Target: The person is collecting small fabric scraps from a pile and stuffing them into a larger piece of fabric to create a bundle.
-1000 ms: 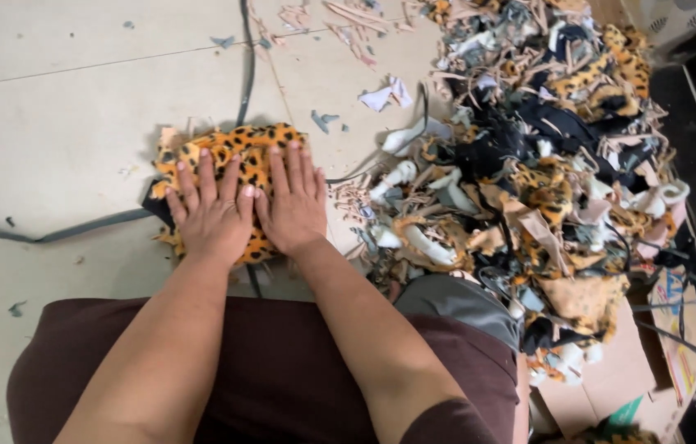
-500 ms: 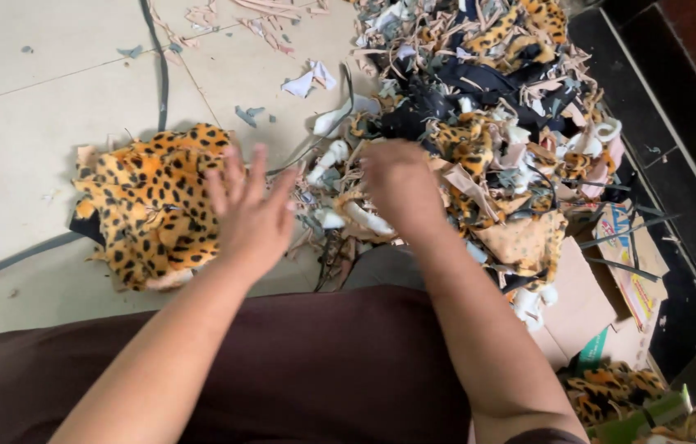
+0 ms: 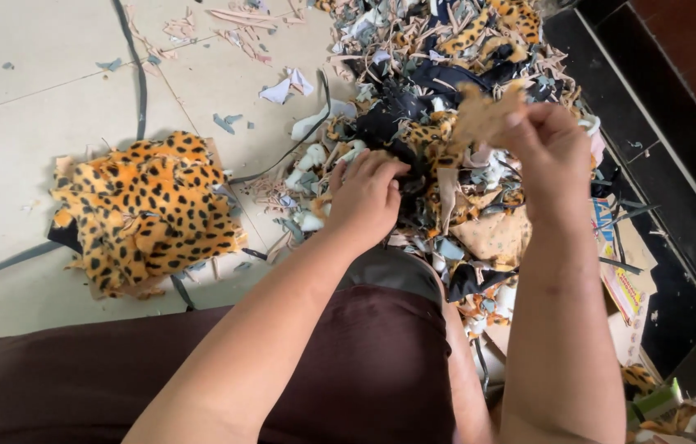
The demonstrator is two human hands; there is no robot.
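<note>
Right hand pinches a tan fabric scrap, light and limp, best held by an edge; left hand, fingers curled, digs into the scrap heap.

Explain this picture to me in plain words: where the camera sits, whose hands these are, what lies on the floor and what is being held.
There is no machine here. The one picture comes from a camera worn on a person's head, looking down over their lap at their two bare hands.

The floor is pale tile. On it, to the left, lies a stack of leopard-print fabric pieces, orange with black spots. Ahead and to the right spreads a big heap of fabric scraps: tan, black, white and spotted offcuts. A dark cable runs across the tiles, and flattened cardboard lies at the right edge.

The right hand is raised above the heap and has a tan scrap in its grip. The left hand reaches down into the heap, fingers curled among the scraps; whether it has closed on one cannot be told.
</note>
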